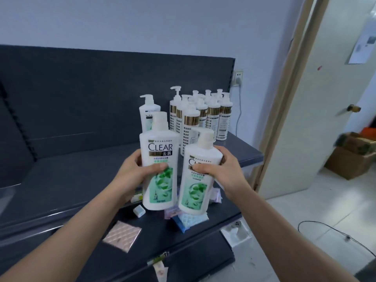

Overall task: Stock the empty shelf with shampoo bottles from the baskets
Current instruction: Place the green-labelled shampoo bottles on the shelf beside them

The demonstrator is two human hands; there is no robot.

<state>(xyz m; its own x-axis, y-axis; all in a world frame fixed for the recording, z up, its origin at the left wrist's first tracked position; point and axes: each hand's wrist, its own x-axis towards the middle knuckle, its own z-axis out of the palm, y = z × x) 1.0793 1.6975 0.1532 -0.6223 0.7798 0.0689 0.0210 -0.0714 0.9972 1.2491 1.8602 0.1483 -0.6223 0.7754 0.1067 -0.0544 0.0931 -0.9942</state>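
I counted three CLEAR shampoo bottles: the left-hand CLEAR bottle [158,151], the right-hand CLEAR bottle [195,190] and the shelved CLEAR bottle [148,113]. Hands in view: two, my left hand [132,174] and my right hand [221,169], one bottle each. Gold-banded pump bottles [191,127]: I counted at least nine pump heads; the rear ones overlapped, so the exact total was uncertain. I also logged one pink quilted packet [122,235], one blue quilted packet [190,220], one small white block [139,210], one cardboard box [350,159] and one wall socket [237,77].
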